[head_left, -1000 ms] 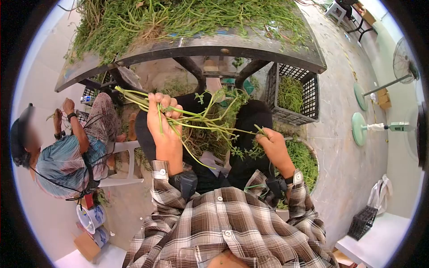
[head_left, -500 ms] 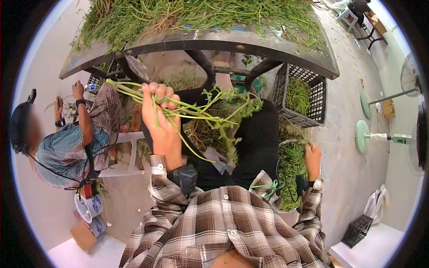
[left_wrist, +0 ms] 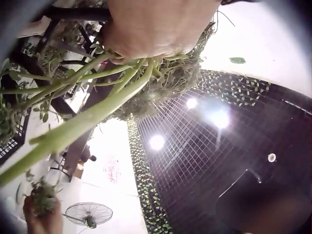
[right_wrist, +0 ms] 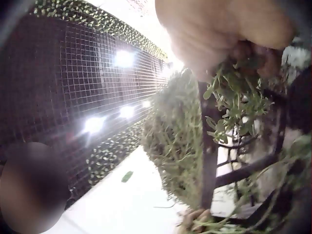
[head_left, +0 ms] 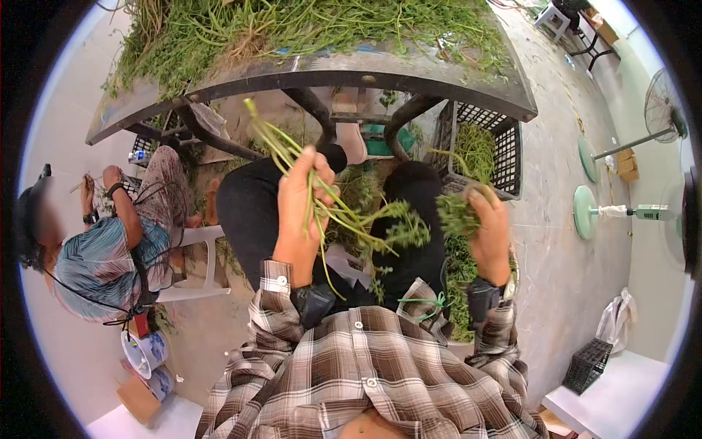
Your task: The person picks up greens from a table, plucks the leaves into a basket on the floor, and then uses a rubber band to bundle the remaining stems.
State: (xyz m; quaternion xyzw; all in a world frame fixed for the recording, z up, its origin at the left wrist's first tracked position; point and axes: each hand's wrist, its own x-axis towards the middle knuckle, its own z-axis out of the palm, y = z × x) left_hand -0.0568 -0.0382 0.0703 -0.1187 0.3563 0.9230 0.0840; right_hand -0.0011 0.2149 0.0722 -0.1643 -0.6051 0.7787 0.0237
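Note:
My left hand [head_left: 298,212] grips several long green stems [head_left: 340,212] in the head view, their bare ends pointing up and left, leafy ends hanging over my lap. In the left wrist view, thick stems [left_wrist: 92,113] pass below the left hand [left_wrist: 156,24]. My right hand [head_left: 491,238], curled round a leafy bunch [head_left: 457,214], is beside my right knee, with a stem rising toward the crate. The right wrist view has leaves [right_wrist: 236,100] under the right hand's fingers [right_wrist: 258,53]. The two hands are apart.
A table [head_left: 322,66] piled with greens [head_left: 351,25] stands in front. A black crate [head_left: 504,157] holding stems is at its right, with more greens [head_left: 461,282] below. Another person [head_left: 117,241] sits at left. Green-based fans [head_left: 585,212] stand at right.
My right hand went from the held stems out to the right, over the greens there, and is now back nearer my knee with a leafy bunch. The left hand's stems tilt more upright.

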